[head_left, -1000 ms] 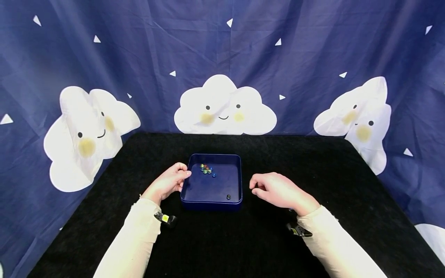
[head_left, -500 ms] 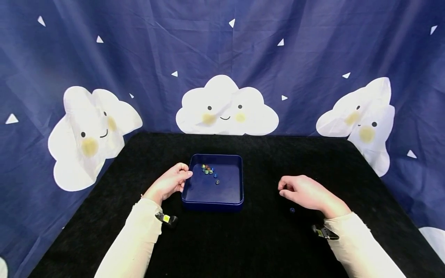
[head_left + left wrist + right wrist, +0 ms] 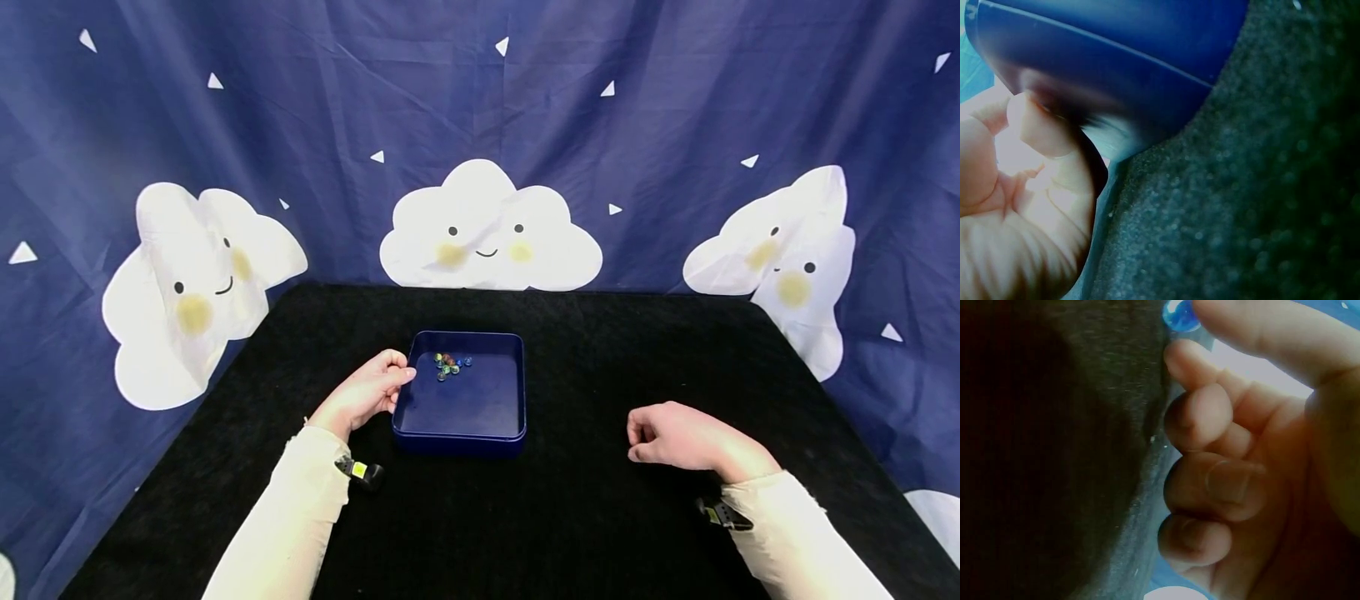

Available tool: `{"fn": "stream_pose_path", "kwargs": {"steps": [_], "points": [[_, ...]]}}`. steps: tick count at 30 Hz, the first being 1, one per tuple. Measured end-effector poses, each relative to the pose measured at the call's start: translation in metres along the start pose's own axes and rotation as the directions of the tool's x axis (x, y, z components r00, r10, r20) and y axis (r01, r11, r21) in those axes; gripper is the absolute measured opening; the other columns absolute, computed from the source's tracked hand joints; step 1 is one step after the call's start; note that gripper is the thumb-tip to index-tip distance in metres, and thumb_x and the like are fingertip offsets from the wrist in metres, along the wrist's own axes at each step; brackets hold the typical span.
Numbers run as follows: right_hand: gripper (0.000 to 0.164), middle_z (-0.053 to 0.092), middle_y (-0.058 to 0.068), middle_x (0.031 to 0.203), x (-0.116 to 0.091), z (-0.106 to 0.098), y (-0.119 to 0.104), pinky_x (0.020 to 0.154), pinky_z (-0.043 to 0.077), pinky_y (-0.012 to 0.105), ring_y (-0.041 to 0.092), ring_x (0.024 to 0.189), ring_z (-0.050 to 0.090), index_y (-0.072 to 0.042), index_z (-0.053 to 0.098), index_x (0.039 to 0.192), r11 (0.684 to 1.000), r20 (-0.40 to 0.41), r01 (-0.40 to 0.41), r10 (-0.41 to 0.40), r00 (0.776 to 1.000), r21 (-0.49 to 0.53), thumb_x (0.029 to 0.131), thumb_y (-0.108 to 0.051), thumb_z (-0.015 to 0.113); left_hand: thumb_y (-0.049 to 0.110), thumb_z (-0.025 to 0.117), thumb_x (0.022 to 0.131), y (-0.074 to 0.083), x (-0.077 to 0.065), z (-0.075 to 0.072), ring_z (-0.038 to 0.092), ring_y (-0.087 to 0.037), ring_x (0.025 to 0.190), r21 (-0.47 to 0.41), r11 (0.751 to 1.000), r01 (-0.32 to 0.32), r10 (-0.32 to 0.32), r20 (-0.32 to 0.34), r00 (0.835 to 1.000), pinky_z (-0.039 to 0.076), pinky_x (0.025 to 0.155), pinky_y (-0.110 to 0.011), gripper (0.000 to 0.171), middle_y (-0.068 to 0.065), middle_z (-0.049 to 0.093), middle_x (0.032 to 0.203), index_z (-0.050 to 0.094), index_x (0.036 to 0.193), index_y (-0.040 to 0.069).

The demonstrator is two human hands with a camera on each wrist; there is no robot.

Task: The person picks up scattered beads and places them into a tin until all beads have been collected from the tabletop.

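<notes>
My left hand (image 3: 365, 390) grips the left wall of a dark blue square tray (image 3: 457, 435), with the thumb over its rim. Fingers (image 3: 1041, 128) press against the tray's outer side in the left wrist view. Several glass marbles (image 3: 447, 366) lie bunched towards the tray's back left. Well right of the tray, my right hand (image 3: 686, 437) is low over the black cloth, fingers curled and thumb forward. A blue marble (image 3: 1179, 315) shows right at its thumb tip in the right wrist view; I cannot tell if it is pinched. The hand hides this marble in the head view.
Black cloth (image 3: 525, 517) covers the table under the tray and hands. A dark blue curtain (image 3: 637, 108) with white clouds stands behind the far edge and along both sides.
My right hand has moved right, away from the tray, and down over the loose marble. Inside the tray, a lone marble has rolled from the front up to the bunch. The left hand stays put.
</notes>
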State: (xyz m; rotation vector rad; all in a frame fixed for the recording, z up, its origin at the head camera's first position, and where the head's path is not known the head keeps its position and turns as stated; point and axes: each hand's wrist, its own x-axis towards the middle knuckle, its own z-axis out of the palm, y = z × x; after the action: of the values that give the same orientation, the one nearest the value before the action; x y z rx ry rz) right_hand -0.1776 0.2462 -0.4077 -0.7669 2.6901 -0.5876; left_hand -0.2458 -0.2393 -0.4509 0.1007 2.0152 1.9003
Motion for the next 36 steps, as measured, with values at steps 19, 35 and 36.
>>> {"fn": "stream_pose_path", "kwargs": {"steps": [19,35,36], "points": [[0.022,0.047,-0.018,0.063,0.017,0.003,-0.022,0.058,0.041,0.025,-0.001,0.059,0.046,-0.028,0.058,0.083,0.992,-0.102,0.108,-0.114,0.988,-0.061,0.084,-0.016,0.077,0.013,0.058,0.102,-0.002,0.002,-0.001,0.049,-0.010,0.059,-0.017,1.000,0.004,-0.003,0.007,1.000,0.050,0.052,-0.024,0.023,-0.003,0.048,0.074,0.038,0.113,0.007],[0.016,0.047,-0.015,0.063,0.045,0.000,-0.052,0.054,0.041,0.027,0.002,0.055,0.046,-0.032,0.061,0.086,0.993,-0.183,0.111,-0.116,0.976,-0.040,0.089,-0.022,0.074,0.015,0.058,0.102,0.000,0.001,0.000,0.049,-0.010,0.060,-0.001,1.000,0.002,-0.002,0.011,1.000,0.049,0.053,-0.024,0.025,-0.003,0.048,0.075,0.038,0.113,0.007],[0.017,0.047,-0.015,0.063,0.047,0.000,-0.054,0.054,0.041,0.027,0.002,0.055,0.046,-0.032,0.061,0.085,0.992,-0.184,0.118,-0.123,0.975,-0.035,0.089,-0.023,0.074,0.015,0.058,0.102,0.000,0.001,0.000,0.049,-0.010,0.060,0.000,1.000,0.002,-0.002,0.012,1.000,0.049,0.053,-0.024,0.025,-0.002,0.048,0.075,0.038,0.113,0.007]]}}
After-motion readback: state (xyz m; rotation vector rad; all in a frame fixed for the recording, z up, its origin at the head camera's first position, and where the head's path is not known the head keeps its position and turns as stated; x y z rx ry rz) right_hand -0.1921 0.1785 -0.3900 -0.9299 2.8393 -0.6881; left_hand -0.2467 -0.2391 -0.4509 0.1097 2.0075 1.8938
